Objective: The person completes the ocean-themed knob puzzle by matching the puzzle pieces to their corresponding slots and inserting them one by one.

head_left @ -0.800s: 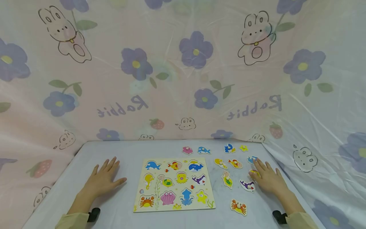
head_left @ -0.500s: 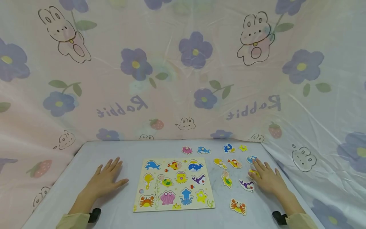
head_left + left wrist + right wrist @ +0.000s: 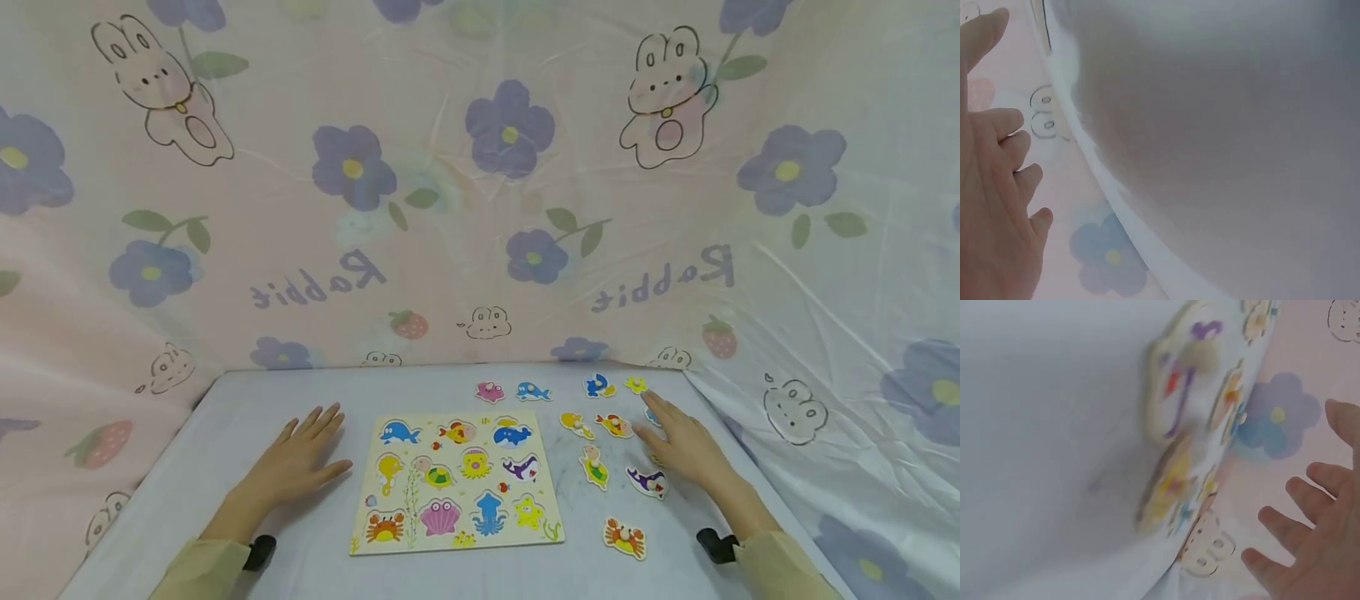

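A sea-animal puzzle board [image 3: 457, 542] lies on the table in the head view. To its left is my left hand [image 3: 295, 462], fingers spread, holding nothing; the left wrist view shows it apart from the tabletop. My right hand [image 3: 688, 448] hovers with straight fingers over the loose pieces at the right. It partly hides a blue piece [image 3: 652, 416] and a yellow piece [image 3: 657, 459]. Nearest to it lie the purple whale piece [image 3: 647, 482], the red-and-yellow fish piece [image 3: 613, 426] and the yellow star piece [image 3: 636, 385]. Below them sits the crab piece [image 3: 624, 538].
Behind the board lie a pink shell piece [image 3: 490, 392] and a blue dolphin piece [image 3: 533, 392]. Between board and right hand are the seahorse piece [image 3: 577, 426] and turtle piece [image 3: 595, 468]. A printed curtain [image 3: 450, 208] rises behind the table [image 3: 315, 567].
Both hands have come up off the table and shifted inward, the left one to the right and the right one slightly left and up. The puzzle pieces have stayed in place.
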### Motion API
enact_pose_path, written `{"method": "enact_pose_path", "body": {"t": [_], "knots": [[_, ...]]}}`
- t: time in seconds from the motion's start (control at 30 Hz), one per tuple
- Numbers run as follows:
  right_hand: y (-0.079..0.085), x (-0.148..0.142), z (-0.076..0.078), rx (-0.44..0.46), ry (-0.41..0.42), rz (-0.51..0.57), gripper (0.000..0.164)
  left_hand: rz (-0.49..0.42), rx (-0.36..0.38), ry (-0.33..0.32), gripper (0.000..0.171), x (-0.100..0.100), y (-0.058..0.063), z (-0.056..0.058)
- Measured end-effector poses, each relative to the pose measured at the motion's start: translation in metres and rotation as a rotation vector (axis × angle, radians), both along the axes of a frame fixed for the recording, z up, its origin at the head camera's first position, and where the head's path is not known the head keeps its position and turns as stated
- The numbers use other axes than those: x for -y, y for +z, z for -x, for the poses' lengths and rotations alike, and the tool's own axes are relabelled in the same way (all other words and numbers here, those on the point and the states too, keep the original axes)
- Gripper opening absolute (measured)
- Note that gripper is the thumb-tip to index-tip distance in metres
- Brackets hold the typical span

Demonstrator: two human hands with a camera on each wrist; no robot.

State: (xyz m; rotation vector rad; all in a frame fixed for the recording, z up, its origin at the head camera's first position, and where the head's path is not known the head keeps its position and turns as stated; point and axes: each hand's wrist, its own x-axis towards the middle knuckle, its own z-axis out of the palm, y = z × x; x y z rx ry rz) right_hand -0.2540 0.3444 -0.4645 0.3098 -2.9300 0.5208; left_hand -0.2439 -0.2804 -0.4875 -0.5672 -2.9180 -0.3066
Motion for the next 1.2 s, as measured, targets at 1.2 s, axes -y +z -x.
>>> {"method": "enact_pose_path", "body": {"t": [1.2], "knots": [[-0.026,0.140,0.137,0.292,0.051,0.379,0.025,-0.064,0.340,-0.188,0.089,-0.031,-0.012,0.051]]}}
